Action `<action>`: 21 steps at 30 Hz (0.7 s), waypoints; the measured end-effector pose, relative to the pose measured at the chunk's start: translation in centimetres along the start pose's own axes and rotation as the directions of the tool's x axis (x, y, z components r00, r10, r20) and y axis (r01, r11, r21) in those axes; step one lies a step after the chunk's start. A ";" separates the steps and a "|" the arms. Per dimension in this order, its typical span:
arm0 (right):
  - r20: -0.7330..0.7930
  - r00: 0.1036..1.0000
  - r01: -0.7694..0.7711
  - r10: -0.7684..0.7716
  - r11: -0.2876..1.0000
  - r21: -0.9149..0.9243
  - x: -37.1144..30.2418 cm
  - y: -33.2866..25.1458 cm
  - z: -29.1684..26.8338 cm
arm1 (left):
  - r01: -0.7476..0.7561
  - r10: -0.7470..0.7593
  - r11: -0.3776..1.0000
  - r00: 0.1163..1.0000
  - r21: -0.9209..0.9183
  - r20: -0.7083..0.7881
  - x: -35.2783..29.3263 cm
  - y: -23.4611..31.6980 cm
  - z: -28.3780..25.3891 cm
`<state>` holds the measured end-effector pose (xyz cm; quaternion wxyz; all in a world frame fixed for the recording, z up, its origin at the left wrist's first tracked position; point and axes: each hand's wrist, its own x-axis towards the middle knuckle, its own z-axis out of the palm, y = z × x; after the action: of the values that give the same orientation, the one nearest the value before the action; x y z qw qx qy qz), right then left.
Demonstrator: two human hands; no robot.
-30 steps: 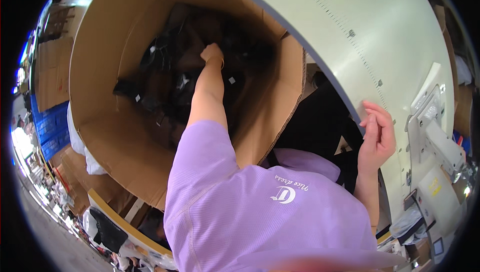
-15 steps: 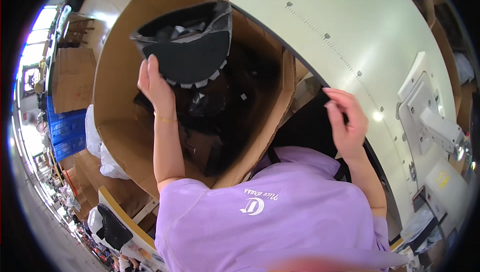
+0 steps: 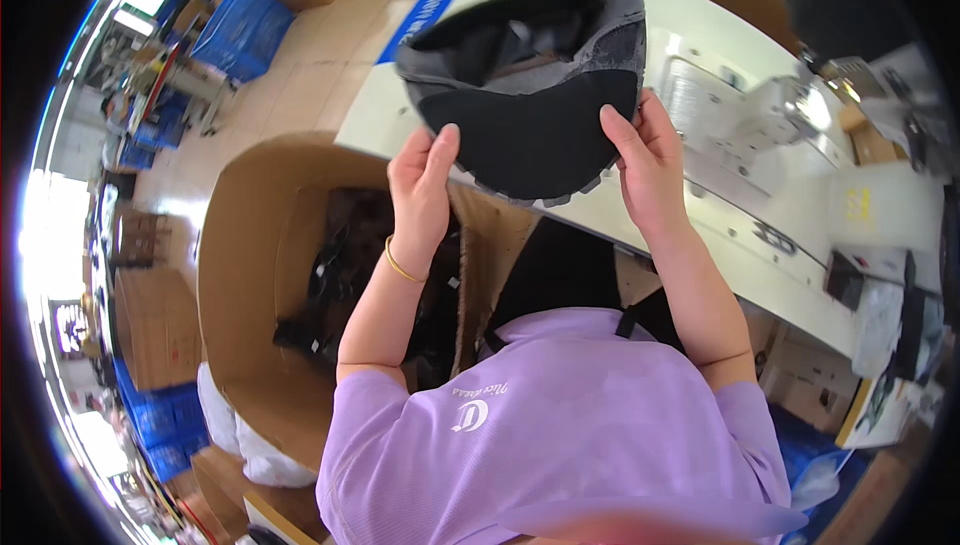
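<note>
Both of my hands hold a black cap [image 3: 530, 140] up over the edge of the white sewing table. Its curved brim is turned toward me, and the grey-black inside of the crown shows behind it. Small pale tabs line the brim's outer edge. My left hand [image 3: 422, 180] pinches the left side of the brim, thumb on top. On the opposite side, my right hand [image 3: 648, 160] grips the edge between thumb and fingers. Below and left stands an open cardboard box [image 3: 265, 275] with dark pieces [image 3: 350, 275] inside, their kind unclear.
The white table [image 3: 740, 200] runs from the upper middle to the right and carries a sewing machine [image 3: 775, 110]. Blue crates [image 3: 240, 33] and cardboard boxes [image 3: 155, 325] stand to the left. A white plastic bag [image 3: 255, 445] lies against the open box.
The cap has moved right, from above the box to over the table. My right hand, empty before, now grips the brim's right side. My view has turned toward the table.
</note>
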<state>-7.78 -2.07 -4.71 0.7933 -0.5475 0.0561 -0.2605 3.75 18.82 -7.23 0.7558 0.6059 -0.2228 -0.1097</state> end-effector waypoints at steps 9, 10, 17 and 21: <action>-0.199 0.978 -0.043 0.059 0.996 0.080 -3.5 -4.9 -8.9 | 0.298 -0.152 0.899 0.900 -0.322 0.408 1.8 1.5 14.2; -0.221 0.974 -0.029 0.046 0.996 0.078 -4.1 -5.3 -9.4 | 0.307 -0.152 0.897 0.889 -0.317 0.431 1.7 1.3 15.0; -0.208 0.978 0.003 0.028 0.989 0.146 -5.6 -7.5 -10.0 | 0.182 -0.030 0.917 0.918 -0.354 0.395 1.7 1.9 18.5; -0.244 0.970 0.032 0.006 0.988 0.150 -4.7 -8.4 -10.5 | 0.249 -0.118 0.926 0.906 -0.285 0.407 3.2 3.3 20.3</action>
<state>-18.71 -10.91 -2.25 0.8183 -0.4492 0.1294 -0.3344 -3.31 0.63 -0.06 0.7744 0.4562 -0.2853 -0.3329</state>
